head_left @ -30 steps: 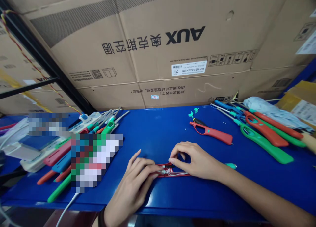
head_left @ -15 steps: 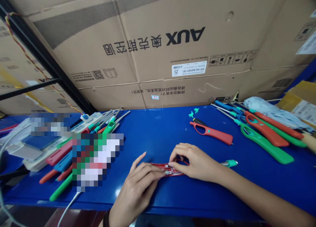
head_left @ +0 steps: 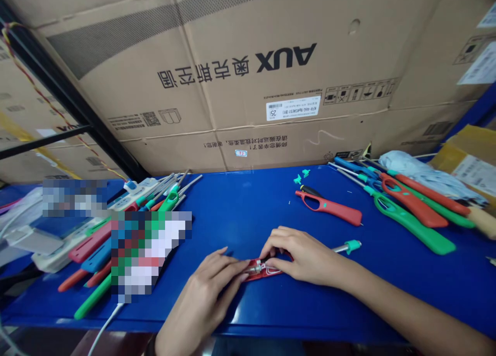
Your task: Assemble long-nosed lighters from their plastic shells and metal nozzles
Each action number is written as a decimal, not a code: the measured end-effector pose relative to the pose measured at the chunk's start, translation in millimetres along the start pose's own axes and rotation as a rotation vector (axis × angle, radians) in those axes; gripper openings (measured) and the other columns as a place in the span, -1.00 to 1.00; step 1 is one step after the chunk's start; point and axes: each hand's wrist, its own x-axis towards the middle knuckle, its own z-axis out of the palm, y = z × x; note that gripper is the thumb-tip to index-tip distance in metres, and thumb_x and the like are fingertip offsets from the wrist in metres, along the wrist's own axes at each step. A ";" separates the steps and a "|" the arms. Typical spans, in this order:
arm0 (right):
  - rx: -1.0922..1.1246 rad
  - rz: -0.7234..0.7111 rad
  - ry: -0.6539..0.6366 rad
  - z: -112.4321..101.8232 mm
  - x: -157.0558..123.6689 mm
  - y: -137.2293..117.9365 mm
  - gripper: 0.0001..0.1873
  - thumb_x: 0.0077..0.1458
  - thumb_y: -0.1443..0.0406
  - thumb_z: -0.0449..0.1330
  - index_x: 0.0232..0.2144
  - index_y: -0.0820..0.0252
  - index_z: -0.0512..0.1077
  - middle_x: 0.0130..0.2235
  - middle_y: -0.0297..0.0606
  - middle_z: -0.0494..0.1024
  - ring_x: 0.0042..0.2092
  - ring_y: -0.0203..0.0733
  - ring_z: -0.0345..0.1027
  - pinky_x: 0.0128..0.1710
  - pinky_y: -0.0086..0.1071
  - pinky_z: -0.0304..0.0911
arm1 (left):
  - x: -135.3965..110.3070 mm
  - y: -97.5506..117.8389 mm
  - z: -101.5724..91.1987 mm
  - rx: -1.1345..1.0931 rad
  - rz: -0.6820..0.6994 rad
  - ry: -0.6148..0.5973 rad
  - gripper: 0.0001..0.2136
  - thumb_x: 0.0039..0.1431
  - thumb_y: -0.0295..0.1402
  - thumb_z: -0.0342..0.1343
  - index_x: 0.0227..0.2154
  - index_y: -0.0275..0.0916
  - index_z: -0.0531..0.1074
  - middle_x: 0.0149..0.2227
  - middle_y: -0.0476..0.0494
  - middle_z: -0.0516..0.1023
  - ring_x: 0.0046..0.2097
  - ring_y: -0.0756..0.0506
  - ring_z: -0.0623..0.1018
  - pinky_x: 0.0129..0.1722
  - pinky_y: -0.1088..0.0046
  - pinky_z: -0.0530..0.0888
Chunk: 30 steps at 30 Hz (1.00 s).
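Note:
A red lighter half-shell (head_left: 264, 269) with white wires and a small metal part inside lies on the blue table (head_left: 248, 211), near its front edge. My left hand (head_left: 209, 289) rests on the shell's left end, fingers pressed together on it. My right hand (head_left: 300, 255) covers the right end, fingertips pinching at the wires. A metal tube with a teal collar (head_left: 347, 247) sticks out from under my right hand toward the right.
A red long-nosed lighter (head_left: 329, 207) lies behind my hands. Several red, green and blue lighters (head_left: 411, 206) are piled at the right, more at the left (head_left: 96, 242) beside a white power strip. Large cardboard boxes (head_left: 248, 72) wall off the back.
The red shell has turned so the tube end swings up and away to the right. Both hands stayed on it, my right fingers closing lower over the wires.

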 end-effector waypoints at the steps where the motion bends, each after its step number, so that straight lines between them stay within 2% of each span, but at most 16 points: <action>1: -0.002 0.000 0.002 0.0 -0.1 0.1 -0.89 0.12 0.37 0.18 -0.28 0.10 0.46 -0.29 -0.32 0.49 -0.20 -0.23 0.31 -0.22 -0.39 0.19 | 1.7 0.6 -0.7 0.030 0.024 -0.009 -0.82 0.30 -0.37 -0.03 -0.14 -0.13 0.45 -0.24 -0.04 0.60 -0.19 -0.08 0.59 0.02 0.18 0.47; 5: -0.010 0.001 0.000 -0.3 -0.3 0.7 -0.89 0.12 0.36 0.18 -0.28 0.10 0.46 -0.28 -0.33 0.49 -0.19 -0.23 0.31 -0.24 -0.40 0.18 | 5.3 5.3 -4.4 0.116 0.102 -0.007 -0.80 0.31 -0.45 -0.08 -0.16 -0.20 0.44 -0.27 -0.05 0.57 -0.29 -0.02 0.57 0.09 0.12 0.39; 10: -0.016 -0.001 -0.002 -0.6 0.2 0.7 -0.88 0.11 0.39 0.18 -0.28 0.10 0.45 -0.29 -0.34 0.48 -0.20 -0.24 0.32 -0.25 -0.41 0.18 | 1.5 8.3 -7.1 0.147 0.184 0.025 -0.76 0.28 -0.57 -0.10 -0.13 -0.26 0.44 -0.25 -0.09 0.55 -0.20 -0.02 0.55 0.21 0.11 0.21; 12: -0.018 0.000 0.003 -0.9 0.1 0.5 -0.88 0.11 0.38 0.19 -0.28 0.10 0.45 -0.29 -0.34 0.48 -0.21 -0.24 0.32 -0.26 -0.41 0.18 | -2.1 7.1 -5.4 0.115 0.169 -0.003 -0.76 0.27 -0.57 -0.07 -0.13 -0.23 0.44 -0.22 -0.07 0.55 -0.17 -0.01 0.54 0.22 0.12 0.19; 15: -0.022 0.007 0.002 -1.3 -0.3 0.3 -0.88 0.11 0.38 0.19 -0.27 0.09 0.45 -0.28 -0.34 0.49 -0.20 -0.23 0.32 -0.27 -0.41 0.17 | -7.4 4.8 -0.5 0.081 0.108 -0.010 -0.77 0.27 -0.53 -0.05 -0.12 -0.18 0.43 -0.21 -0.06 0.52 -0.16 -0.02 0.53 0.18 0.15 0.27; 19: -0.028 0.005 -0.001 -1.7 -0.5 -0.2 -0.89 0.12 0.37 0.18 -0.27 0.09 0.45 -0.27 -0.32 0.49 -0.19 -0.22 0.33 -0.26 -0.40 0.18 | -6.0 4.3 3.5 0.085 -0.058 0.017 -0.83 0.27 -0.41 -0.01 -0.14 -0.13 0.42 -0.17 -0.11 0.45 -0.11 -0.11 0.48 0.07 0.11 0.37; 23: -0.040 0.011 0.007 -1.5 -0.1 -1.3 -0.89 0.12 0.37 0.17 -0.27 0.10 0.46 -0.28 -0.32 0.49 -0.20 -0.23 0.33 -0.27 -0.41 0.18 | 5.9 2.9 -0.2 0.022 -0.195 -0.121 -0.89 0.27 -0.32 0.01 -0.23 -0.17 0.42 -0.16 -0.17 0.39 -0.11 -0.15 0.43 -0.13 0.25 0.48; 26: -0.044 0.005 0.007 -1.4 0.0 -1.5 -0.88 0.11 0.38 0.18 -0.28 0.10 0.46 -0.29 -0.33 0.49 -0.21 -0.24 0.33 -0.26 -0.41 0.18 | 12.5 -2.1 -4.8 -0.045 -0.203 -0.174 -0.88 0.29 -0.35 -0.02 -0.27 -0.16 0.43 -0.18 -0.14 0.38 -0.11 -0.12 0.42 -0.14 0.33 0.47; 30: -0.050 0.002 0.008 -1.1 -0.3 -1.2 -0.89 0.11 0.38 0.19 -0.29 0.10 0.45 -0.29 -0.34 0.50 -0.20 -0.23 0.33 -0.25 -0.41 0.17 | 10.9 -9.0 -8.3 -0.044 -0.109 -0.167 -0.87 0.28 -0.37 0.00 -0.32 -0.15 0.45 -0.16 -0.12 0.40 -0.11 -0.10 0.43 -0.09 0.30 0.44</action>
